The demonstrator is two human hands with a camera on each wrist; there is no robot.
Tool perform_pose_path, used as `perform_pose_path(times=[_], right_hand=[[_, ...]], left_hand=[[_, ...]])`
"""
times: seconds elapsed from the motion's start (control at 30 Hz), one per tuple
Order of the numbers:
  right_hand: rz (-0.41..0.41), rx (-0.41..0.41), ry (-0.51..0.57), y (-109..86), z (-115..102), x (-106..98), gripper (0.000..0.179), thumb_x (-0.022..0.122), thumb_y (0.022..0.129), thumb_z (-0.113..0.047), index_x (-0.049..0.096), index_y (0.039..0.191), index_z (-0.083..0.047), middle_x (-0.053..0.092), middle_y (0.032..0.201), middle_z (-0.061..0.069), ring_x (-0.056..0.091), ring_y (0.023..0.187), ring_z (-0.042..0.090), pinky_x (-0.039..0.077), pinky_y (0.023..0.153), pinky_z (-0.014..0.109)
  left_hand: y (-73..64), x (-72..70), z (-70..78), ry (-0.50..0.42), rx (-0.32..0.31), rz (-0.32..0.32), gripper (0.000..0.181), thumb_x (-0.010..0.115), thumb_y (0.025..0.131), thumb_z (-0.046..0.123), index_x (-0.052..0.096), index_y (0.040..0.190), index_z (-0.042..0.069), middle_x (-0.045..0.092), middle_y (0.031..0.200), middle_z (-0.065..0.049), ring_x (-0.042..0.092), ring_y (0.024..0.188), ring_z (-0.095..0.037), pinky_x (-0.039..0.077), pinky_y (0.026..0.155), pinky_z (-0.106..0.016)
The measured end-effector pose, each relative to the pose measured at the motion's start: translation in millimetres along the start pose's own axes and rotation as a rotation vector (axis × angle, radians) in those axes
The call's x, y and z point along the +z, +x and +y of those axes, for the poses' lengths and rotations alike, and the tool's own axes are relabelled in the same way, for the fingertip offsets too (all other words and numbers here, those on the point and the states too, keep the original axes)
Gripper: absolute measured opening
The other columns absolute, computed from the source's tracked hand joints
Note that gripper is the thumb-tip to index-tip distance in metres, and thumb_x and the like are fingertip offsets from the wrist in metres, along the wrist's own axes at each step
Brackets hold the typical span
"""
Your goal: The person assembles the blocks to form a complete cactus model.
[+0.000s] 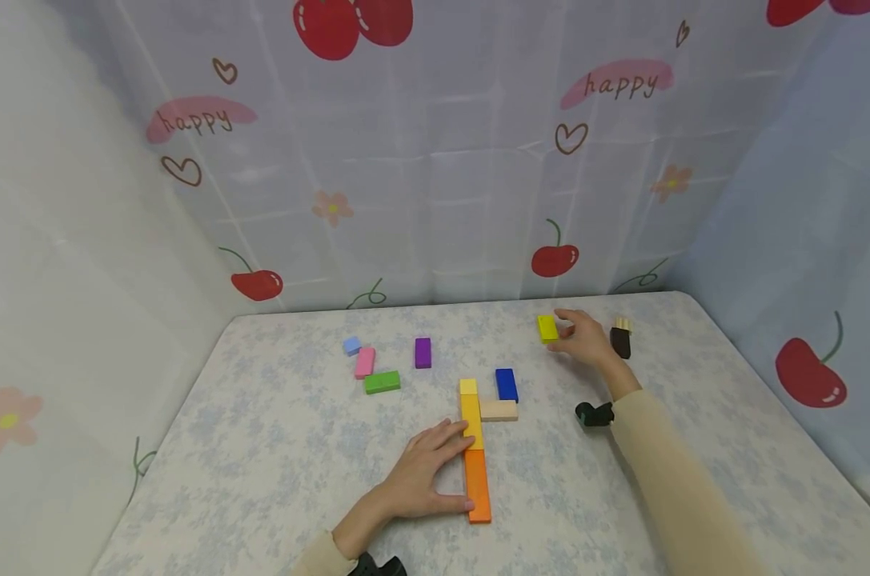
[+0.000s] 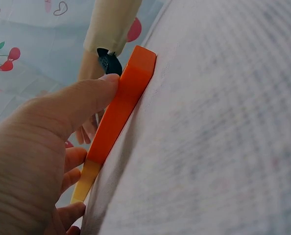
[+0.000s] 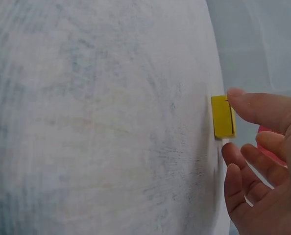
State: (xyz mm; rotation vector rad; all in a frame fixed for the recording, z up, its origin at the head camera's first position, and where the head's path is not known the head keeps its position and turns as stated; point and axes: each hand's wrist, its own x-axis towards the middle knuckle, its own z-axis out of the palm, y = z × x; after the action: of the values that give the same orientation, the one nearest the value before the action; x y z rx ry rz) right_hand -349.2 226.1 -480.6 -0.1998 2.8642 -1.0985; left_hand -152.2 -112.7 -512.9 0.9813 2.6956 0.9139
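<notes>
At the upper right of the frame, the right hand (image 1: 584, 339) has its thumb and fingers parted around a bright yellow block (image 1: 547, 329), the thumb touching one end; its grip is not closed. At lower centre, the left hand (image 1: 416, 478) lies with its grip spread apart, thumb against an orange block (image 1: 479, 486) and fingertips touching the golden block (image 1: 471, 412) above it in the same upright line. A pale yellow block (image 1: 468, 387) tops that line. A wooden block (image 1: 499, 411) sits just right of it on the table (image 1: 226, 448), beside a dark blue block (image 1: 507, 385).
</notes>
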Motion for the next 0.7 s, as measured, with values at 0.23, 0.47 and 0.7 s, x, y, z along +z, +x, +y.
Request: perform_pose_path(times=[0.23,0.47,0.7], right_hand=[[-0.062,0.035,0.013,10.9,1,5,0.082,0.075,0.085,-0.015,0.03,0.152,0.0,0.034,0.149,0.028,0.055,0.101,0.033,0.053,0.089,0.042],[-0.069,0.035,0.011,13.8,3,7,0.077,0.072,0.087,-0.016,0.032,0.151,0.001,0.039,0.145,0.027,0.055,0.1,0.033,0.052,0.092,0.043],[-0.047,0.05,0.031,11.2,1,9,0.068,0.069,0.089,-0.014,0.037,0.147,0.003,0.046,0.138,0.027,0.054,0.105,0.036,0.051,0.094,0.047]], left_hand=[[0.1,-0.4,0.2,-0.007,0.001,0.004,0.081,0.071,0.081,0.057,0.044,0.148,0.022,0.027,0.161,0.003,0.02,0.151,-0.027,0.022,0.117,-0.054],[0.6,-1.0,0.9,-0.004,-0.007,-0.001,0.081,0.071,0.081,0.057,0.044,0.148,0.022,0.027,0.161,0.004,0.02,0.151,-0.026,0.022,0.117,-0.054],[0.7,0.2,-0.6,0.009,-0.007,0.004,0.081,0.072,0.08,0.056,0.044,0.148,0.022,0.027,0.161,0.004,0.02,0.151,-0.025,0.022,0.118,-0.053]])
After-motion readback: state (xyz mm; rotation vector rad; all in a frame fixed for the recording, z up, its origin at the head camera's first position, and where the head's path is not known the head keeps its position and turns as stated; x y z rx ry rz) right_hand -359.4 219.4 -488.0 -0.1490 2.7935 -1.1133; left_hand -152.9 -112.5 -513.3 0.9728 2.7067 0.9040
